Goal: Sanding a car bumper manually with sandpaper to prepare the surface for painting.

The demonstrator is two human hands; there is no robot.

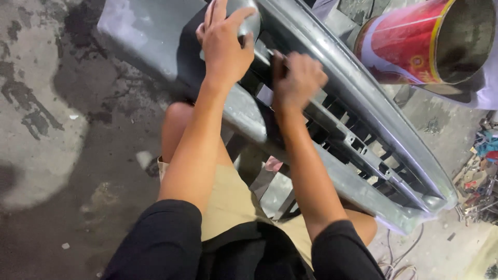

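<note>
Your left hand (pixel 224 44) is flat, fingers spread on the grey grille (pixel 332 98); your right hand (pixel 296 78) is curled on a slat, the grille running long past those fingertips.

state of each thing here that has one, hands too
left hand: palm down, pressed on the grille's upper part
right hand: fingers curled, blurred, against the slats
car grille: grey, propped tilted across the person's lap
red tin can: lying on its side, open end showing, looks empty
</note>
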